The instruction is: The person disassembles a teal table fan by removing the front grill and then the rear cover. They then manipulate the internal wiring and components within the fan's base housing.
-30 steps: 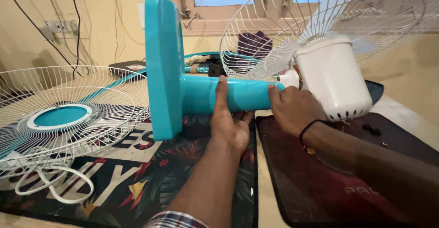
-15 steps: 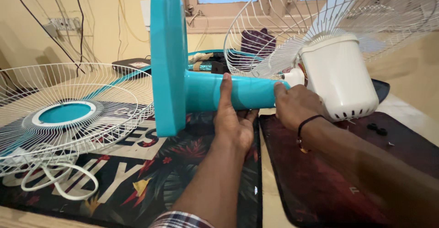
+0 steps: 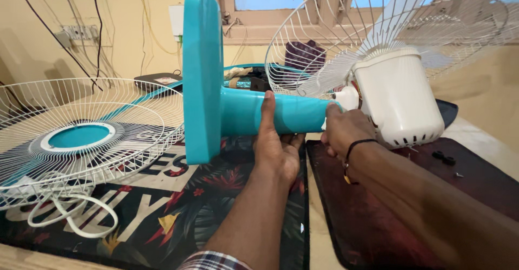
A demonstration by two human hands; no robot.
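A table fan lies on its side across the mats. Its teal base [image 3: 201,75] stands on edge at the left, and the teal stem [image 3: 294,116] runs right to the white motor housing [image 3: 400,99]. My left hand [image 3: 277,148] grips the stem from below, thumb pointing up along its front. My right hand [image 3: 346,129] is closed around the joint where the stem meets the motor housing; what the fingers pinch is hidden. Behind the motor sits the white rear wire guard [image 3: 335,37] with a pale blade [image 3: 403,5] inside it.
A loose white front grille [image 3: 81,137] with a teal centre lies at the left, a white cord [image 3: 70,216] below it. A floral printed mat [image 3: 162,205] and a dark red mat [image 3: 378,216] cover the table. Small black parts [image 3: 443,157] lie on the red mat.
The view has shifted slightly, so the fan sits a little further right in the picture. Both hands keep their grips on the stem and the joint.
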